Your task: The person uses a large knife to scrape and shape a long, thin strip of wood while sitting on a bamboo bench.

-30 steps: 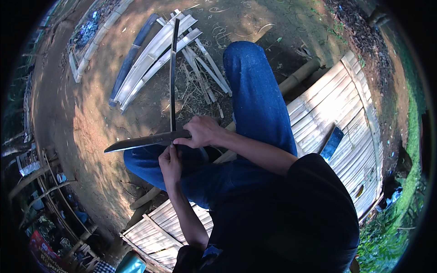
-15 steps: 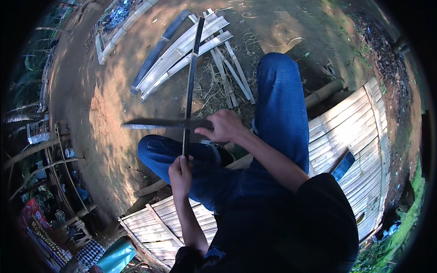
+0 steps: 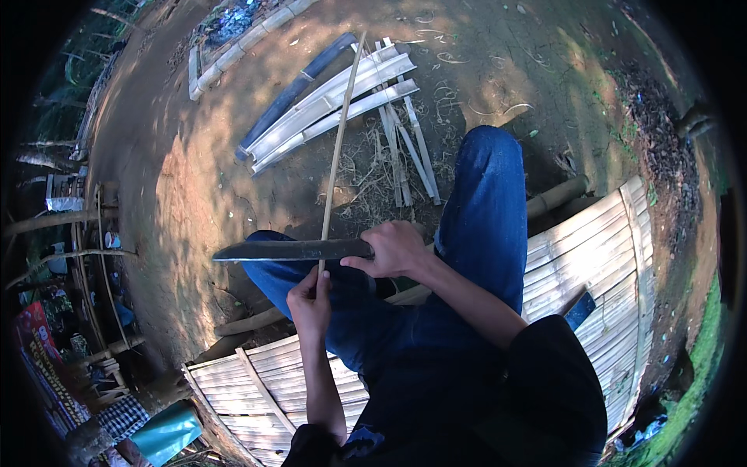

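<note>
My left hand (image 3: 311, 300) pinches the near end of a long, narrow bamboo strip (image 3: 340, 140), which points away from me with its pale face up. My right hand (image 3: 393, 247) is wrapped round the handle of a machete (image 3: 288, 250). Its dark, broad blade points left and lies across the strip just beyond my left fingertips, above my left knee. Most of the handle is hidden in my fist. On the ground ahead lie split bamboo pieces (image 3: 334, 97), pale side up, beside a dark bamboo length (image 3: 296, 93) and thinner strips (image 3: 408, 148).
I sit on a bamboo slat platform (image 3: 583, 265); a phone (image 3: 580, 310) rests on it at my right. Shavings (image 3: 366, 175) litter the dirt ahead. A bamboo-edged ash bed (image 3: 233, 54) is at far left. Poles, a red banner (image 3: 47, 366) and a green sheet (image 3: 167, 432) stand at left.
The strip has turned from its dark face to its pale one. The machete, blurred before, is now sharp and slightly lower, nearer my left hand. The whole view has shifted a little.
</note>
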`<state>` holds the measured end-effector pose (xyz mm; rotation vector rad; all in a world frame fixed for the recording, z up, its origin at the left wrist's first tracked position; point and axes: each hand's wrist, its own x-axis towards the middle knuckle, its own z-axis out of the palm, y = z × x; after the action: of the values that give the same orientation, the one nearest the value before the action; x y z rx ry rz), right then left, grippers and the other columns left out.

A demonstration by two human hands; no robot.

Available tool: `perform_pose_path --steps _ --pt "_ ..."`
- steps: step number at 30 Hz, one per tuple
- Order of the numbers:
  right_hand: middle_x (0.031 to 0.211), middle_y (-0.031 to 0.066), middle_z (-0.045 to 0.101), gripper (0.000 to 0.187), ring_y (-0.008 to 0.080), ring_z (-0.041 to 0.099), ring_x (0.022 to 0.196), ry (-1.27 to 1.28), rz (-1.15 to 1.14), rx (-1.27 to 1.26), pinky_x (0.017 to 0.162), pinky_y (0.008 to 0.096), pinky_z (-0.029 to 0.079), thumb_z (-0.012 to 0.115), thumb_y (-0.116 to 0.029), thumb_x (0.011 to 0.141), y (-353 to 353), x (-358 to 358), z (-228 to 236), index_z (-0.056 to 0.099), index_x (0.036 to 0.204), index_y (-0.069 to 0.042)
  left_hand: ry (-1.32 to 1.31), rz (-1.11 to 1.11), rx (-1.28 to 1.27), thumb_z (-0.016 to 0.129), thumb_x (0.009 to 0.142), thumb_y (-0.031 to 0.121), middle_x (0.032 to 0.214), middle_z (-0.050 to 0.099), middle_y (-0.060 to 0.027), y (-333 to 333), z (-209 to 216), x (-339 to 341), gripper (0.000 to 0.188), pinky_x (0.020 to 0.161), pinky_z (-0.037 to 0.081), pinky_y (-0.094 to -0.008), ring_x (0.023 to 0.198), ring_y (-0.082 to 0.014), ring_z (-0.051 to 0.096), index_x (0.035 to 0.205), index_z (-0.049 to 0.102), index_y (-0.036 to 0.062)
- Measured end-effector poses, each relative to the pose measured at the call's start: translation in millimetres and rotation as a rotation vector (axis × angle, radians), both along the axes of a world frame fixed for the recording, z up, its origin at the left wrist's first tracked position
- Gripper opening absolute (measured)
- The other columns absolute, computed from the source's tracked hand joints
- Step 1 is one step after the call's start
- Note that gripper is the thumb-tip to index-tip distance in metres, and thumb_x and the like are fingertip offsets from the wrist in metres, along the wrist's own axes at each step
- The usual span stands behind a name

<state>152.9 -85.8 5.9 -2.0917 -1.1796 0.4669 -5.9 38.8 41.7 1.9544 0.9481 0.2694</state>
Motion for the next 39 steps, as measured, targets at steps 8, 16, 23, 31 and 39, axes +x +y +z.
perform_pose_path --steps 8,16,23,31,39 --pt "0.058 0.0132 0.059 0.061 0.0325 0.063 0.056 -0.059 -0.020 0.053 0.056 0.0424 0.051 0.058 -0.062 0.079 -13 -4 4 0.061 0.065 -0.003 -0.073 0.110 -0.314 0.064 0.088 0.010 0.068 0.057 0.0020 -16 11 7 0.022 0.054 0.037 -0.0201 0.061 -0.0022 0.044 0.105 0.067 -0.0025" --pt "0.058 0.0146 0.061 0.059 0.0318 0.064 0.056 -0.158 -0.279 0.091 0.054 0.0414 0.051 0.061 -0.061 0.077 -15 36 13 0.066 0.070 -0.003 -0.121 0.039 -0.103 0.066 0.087 0.010 0.075 0.066 -0.0030 -18 21 -2 0.023 0.059 0.044 -0.0212 0.067 -0.0035 0.054 0.104 0.066 -0.0049" --pt "0.062 0.0146 0.063 0.061 0.0316 0.064 0.058 -0.193 -0.091 0.080 0.056 0.0409 0.052 0.062 -0.065 0.073 -21 17 26 0.065 0.066 -0.005 -0.149 0.031 -0.030 0.067 0.084 0.009 0.080 0.070 -0.0099 -20 21 -2 0.027 0.065 0.047 -0.0231 0.073 -0.0054 0.057 0.108 0.065 -0.0045" --pt "0.055 0.0134 0.060 0.061 0.0315 0.064 0.055 -0.061 -0.230 0.087 0.054 0.0410 0.051 0.065 -0.065 0.071 -22 35 -3 0.069 0.069 -0.004 -0.092 -0.017 -0.099 0.061 0.091 0.011 0.074 0.056 0.0056 -17 23 -16 0.026 0.058 0.036 -0.0182 0.066 -0.0013 0.044 0.112 0.063 -0.0053" --pt "0.054 0.0087 0.055 0.053 0.0286 0.061 0.052 -0.296 -0.109 0.193 0.050 0.0375 0.048 0.070 -0.057 0.069 -21 19 23 0.060 0.059 -0.007 -0.150 -0.076 -0.059 0.059 0.092 0.013 0.060 0.047 0.0052 -21 36 -5 0.026 0.048 0.030 -0.0211 0.057 -0.0024 0.037 0.109 0.064 -0.0061"
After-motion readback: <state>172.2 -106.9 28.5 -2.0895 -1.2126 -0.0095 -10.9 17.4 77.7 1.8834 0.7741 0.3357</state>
